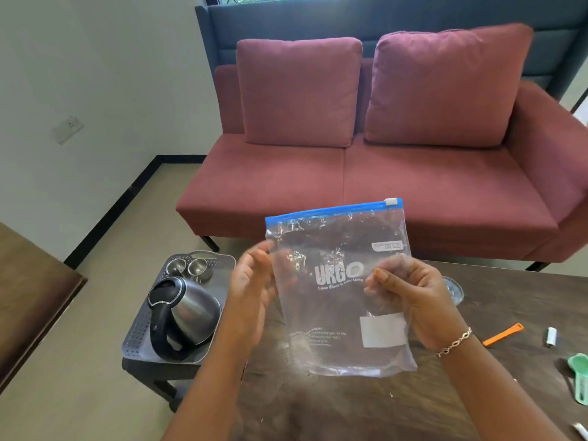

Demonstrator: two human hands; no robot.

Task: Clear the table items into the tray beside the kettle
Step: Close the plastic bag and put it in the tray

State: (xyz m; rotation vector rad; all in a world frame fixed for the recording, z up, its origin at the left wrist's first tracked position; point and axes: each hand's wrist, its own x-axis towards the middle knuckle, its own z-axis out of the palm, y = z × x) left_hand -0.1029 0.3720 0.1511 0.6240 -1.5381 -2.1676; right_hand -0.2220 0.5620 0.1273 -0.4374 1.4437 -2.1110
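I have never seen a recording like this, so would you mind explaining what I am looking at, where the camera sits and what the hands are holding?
There is no machine here: a person wears one wide-angle camera on the head, looking forward and down, so you see their own arms. The left hand and the right hand, which wears a bracelet, hold up a clear plastic zip bag with a blue sealing strip above the dark wooden table. On the table lie an orange plastic strip, a small white and grey object and a mint-green plastic item. To the left, a grey perforated tray carries a steel electric kettle with a black handle and small steel cups. Behind stands a maroon fabric sofa.
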